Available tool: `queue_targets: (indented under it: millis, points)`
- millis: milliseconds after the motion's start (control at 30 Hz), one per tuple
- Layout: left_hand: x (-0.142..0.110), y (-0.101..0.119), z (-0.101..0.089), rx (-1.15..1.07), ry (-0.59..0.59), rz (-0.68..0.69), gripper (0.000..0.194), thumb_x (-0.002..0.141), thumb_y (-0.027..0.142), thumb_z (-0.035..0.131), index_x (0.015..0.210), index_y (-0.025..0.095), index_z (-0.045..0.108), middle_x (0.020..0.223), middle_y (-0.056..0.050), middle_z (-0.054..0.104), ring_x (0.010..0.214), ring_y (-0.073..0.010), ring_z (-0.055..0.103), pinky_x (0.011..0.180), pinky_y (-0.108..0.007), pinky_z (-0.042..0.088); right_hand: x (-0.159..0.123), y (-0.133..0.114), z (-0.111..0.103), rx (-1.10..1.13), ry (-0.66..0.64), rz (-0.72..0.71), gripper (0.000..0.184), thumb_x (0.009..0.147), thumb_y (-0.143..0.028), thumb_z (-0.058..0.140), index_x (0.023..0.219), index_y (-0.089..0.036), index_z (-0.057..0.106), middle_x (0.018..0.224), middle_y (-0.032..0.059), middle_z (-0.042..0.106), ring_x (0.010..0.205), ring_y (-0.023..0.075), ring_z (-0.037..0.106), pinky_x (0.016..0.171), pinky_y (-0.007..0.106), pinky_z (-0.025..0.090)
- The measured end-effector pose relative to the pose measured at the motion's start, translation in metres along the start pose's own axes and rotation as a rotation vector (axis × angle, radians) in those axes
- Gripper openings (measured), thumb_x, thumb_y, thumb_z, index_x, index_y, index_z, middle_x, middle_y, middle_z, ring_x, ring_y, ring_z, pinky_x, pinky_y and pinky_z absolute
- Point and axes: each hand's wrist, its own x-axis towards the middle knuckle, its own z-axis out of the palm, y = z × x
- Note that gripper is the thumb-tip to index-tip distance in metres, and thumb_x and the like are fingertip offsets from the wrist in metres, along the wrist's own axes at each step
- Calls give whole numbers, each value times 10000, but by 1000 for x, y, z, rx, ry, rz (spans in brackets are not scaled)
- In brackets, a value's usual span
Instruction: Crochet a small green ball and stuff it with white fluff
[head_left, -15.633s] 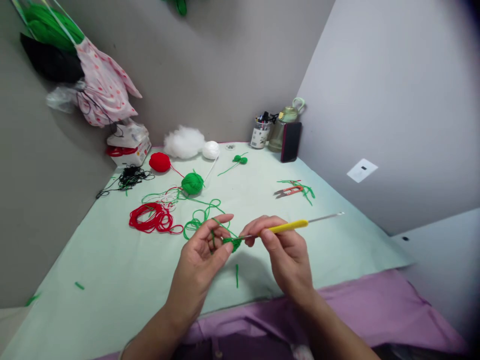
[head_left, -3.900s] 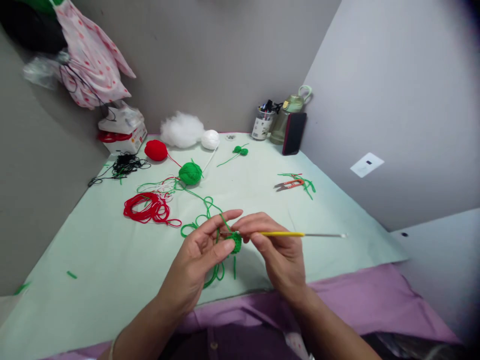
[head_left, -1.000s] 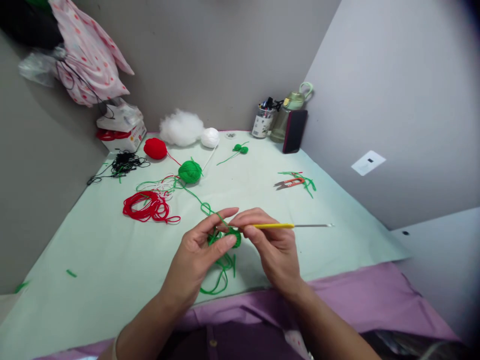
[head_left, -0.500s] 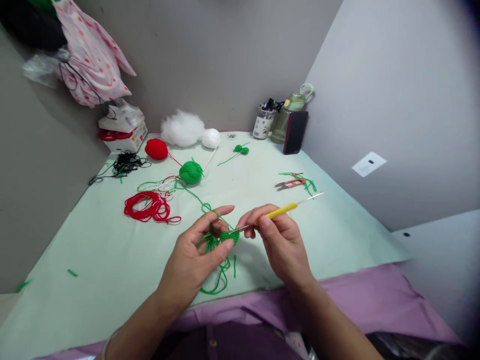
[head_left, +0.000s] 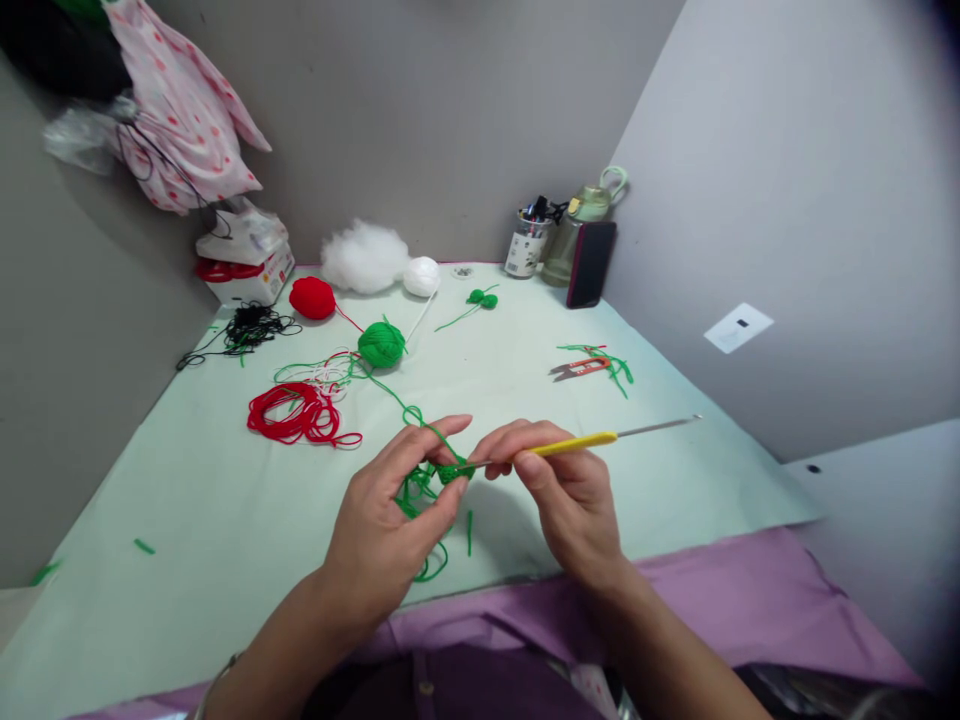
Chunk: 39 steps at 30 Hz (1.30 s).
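The pale green surface (head_left: 247,560) stands in a corner of plain grey walls (head_left: 450,120). Above its near middle, the left hand (head_left: 379,525) pinches a small knotted green piece (head_left: 452,473); the right hand (head_left: 574,495) grips a slim metal hook (head_left: 581,443) with yellow handle, its tip at this piece. Far left, fluffy white stuffing (head_left: 364,257) lies beside a round ball (head_left: 421,277).

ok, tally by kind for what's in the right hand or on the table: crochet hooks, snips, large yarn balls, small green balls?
Crochet hook, in right hand: 1
Snips: 1
Large yarn balls: 3 (red ball, green ball, white ball)
Small green balls: 2
Total: 7
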Motion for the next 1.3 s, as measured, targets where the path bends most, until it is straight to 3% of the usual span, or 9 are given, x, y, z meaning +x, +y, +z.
queue_targets:
  millis: [233,400,500,600,733,867,967,1100,1300]
  points:
    - [-1,-8,-1,193,-33,199,350,911,110,632,1239,212,695,1001,-33,723,939,-171,677,902,-296,529,1,-5,-1,-219,-72,-152,181,1061,-197,521,1029,-211,699,939,52,744,906,180,705,816,330,562]
    - [-2,-12,0,314,-27,429,304,955,73,565,1220,169,678,1063,-60,724,943,-152,650,893,-259,512,-2,-4,2,-677,-130,-484,152,1038,-154,514,1061,-170,664,968,118,760,866,213,707,733,346,573]
    - [-4,-13,0,217,-31,339,375,991,116,551,1348,186,643,1068,-53,704,990,-149,653,921,-249,500,-4,2,5,-867,-71,-657,136,1011,-128,544,1041,-166,671,969,135,769,818,216,697,710,349,582]
    - [-7,-12,3,-41,-24,104,352,996,214,616,1339,264,678,1049,-18,686,1023,-147,649,952,-245,482,-7,6,5,-974,-25,-711,173,974,-73,584,1050,-172,704,1012,139,761,869,215,701,755,349,603]
    - [-7,-6,9,-571,-94,-283,462,908,338,768,1361,340,678,888,34,608,786,-100,585,742,-202,480,-13,4,6,-998,14,-683,326,905,1,672,1130,-220,753,1055,108,748,976,221,706,850,340,616]
    - [-3,-3,8,-865,-186,-488,547,810,338,857,1337,293,718,820,37,509,668,-72,443,623,-181,407,-15,2,6,-713,17,-564,349,953,-66,663,1245,-246,725,1081,97,753,978,224,710,793,354,626]
    - [1,-4,1,-865,-183,-513,525,785,303,859,1298,271,748,852,20,531,698,-87,446,638,-187,406,-12,1,5,-342,62,-328,268,1034,-136,557,1202,-246,734,1010,78,755,910,206,703,762,365,601]
    - [1,-7,-3,-758,-140,-444,439,805,300,809,1242,271,779,863,8,570,785,-121,494,732,-204,423,-6,1,3,70,100,-37,198,1047,-228,573,1036,-253,769,891,29,724,780,166,662,722,331,555]
    - [-4,-8,7,-576,-136,-319,379,831,345,825,1207,354,780,962,4,666,1007,-183,596,908,-255,443,-3,2,12,62,56,-7,167,1016,-237,641,1040,-262,804,998,43,784,994,188,708,918,343,556]
